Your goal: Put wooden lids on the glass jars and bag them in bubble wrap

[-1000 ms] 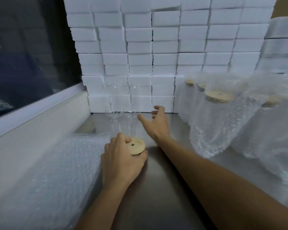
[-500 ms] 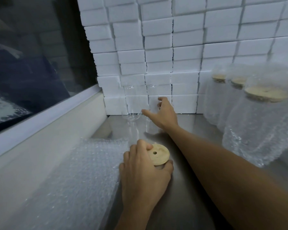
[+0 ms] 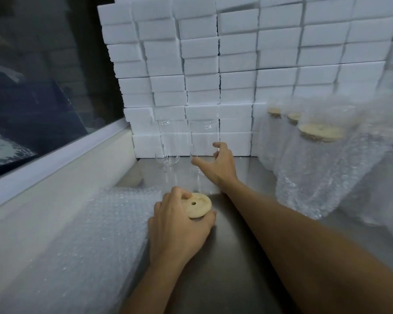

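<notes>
The bare glass jar stands upright at the back of the steel table, against the stacked white boxes, mouth up, long axis vertical. A second bare jar stands just beside it. The right hand reaches with fingers spread around the jar's base; contact cannot be confirmed. The left hand pinches a wooden lid, held nearly flat with its hole facing up. Risk: the clear glass is hard to see, so a low or glancing grasp may tip the jar into its neighbour. Bagged jars stand to the right, and bubble wrap lies to the left.

wrapped jars blurred (cropped right)
</notes>
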### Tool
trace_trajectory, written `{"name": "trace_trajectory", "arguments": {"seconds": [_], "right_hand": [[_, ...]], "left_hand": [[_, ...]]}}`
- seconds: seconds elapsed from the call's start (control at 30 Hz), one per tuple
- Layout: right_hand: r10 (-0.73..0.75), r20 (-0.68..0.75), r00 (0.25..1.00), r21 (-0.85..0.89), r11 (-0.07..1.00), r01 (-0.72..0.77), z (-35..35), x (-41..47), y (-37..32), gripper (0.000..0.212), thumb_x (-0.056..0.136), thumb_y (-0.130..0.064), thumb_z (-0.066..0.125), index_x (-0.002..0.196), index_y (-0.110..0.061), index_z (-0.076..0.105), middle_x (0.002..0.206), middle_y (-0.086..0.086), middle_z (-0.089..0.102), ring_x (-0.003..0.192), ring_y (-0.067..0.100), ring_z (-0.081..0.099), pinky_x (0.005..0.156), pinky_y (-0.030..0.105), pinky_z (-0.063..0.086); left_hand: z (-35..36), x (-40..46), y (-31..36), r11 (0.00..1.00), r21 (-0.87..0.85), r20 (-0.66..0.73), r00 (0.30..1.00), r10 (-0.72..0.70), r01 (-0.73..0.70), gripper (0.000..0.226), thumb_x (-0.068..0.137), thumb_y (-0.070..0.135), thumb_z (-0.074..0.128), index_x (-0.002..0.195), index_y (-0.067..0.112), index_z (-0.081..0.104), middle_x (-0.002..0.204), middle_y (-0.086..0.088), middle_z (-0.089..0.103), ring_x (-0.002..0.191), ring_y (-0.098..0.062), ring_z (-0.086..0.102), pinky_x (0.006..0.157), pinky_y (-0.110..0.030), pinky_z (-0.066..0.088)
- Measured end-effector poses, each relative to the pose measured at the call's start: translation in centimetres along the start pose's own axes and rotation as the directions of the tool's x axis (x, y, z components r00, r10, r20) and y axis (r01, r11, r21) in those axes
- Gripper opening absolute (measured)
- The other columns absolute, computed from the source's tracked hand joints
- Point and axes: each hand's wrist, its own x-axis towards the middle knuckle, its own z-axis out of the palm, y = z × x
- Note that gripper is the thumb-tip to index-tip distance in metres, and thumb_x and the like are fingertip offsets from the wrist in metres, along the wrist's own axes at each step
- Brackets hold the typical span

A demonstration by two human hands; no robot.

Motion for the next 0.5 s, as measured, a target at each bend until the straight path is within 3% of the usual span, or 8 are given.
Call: {"name": "trace_trajectory", "arguments": {"seconds": [0.23, 0.37, 0.5], "right_hand": [[0.029, 0.031, 0.999, 0.084, 0.996, -0.031, -4.4, -6.0, -0.3, 0.083, 0.075, -0.039, 0.083, 0.142, -0.021, 0.039, 0.127, -0.004, 0.051, 0.116, 0.012, 0.050, 0.093, 0.027, 0.040], [0.029, 0.039, 0.999, 0.100, 0.994, -0.033, -7.2, -10.1, -0.8, 0.080, 0.074, -0.037, 0.084, 0.139, -0.024, 0.040, 0.125, -0.006, 0.054, 0.115, 0.012, 0.054, 0.089, 0.025, 0.040], [0.031, 0.056, 0.998, 0.114, 0.993, -0.037, -9.5, -14.4, -1.3, 0.080, 0.074, -0.038, 0.085, 0.138, -0.028, 0.039, 0.127, -0.008, 0.054, 0.115, 0.010, 0.053, 0.096, 0.029, 0.045]], "left_hand": [[0.0, 0.2, -0.1, 0.999, 0.041, 0.017, 1.000, -0.011, 0.010, 0.046, 0.062, 0.062, 0.071, 0.093, 0.041, 0.044, 0.084, 0.027, 0.038, 0.088, -0.013, 0.045, 0.076, -0.035, 0.039], [-0.1, 0.3, 0.1, 0.999, 0.023, 0.027, 0.999, -0.032, 0.031, 0.045, 0.063, 0.059, 0.074, 0.094, 0.037, 0.049, 0.096, 0.019, 0.051, 0.100, -0.018, 0.053, 0.083, -0.039, 0.044], [-0.6, 0.0, 0.4, 0.999, 0.006, 0.023, 0.999, -0.041, 0.041, 0.043, 0.065, 0.052, 0.077, 0.094, 0.035, 0.051, 0.101, 0.013, 0.053, 0.105, -0.020, 0.053, 0.087, -0.041, 0.047]]}}
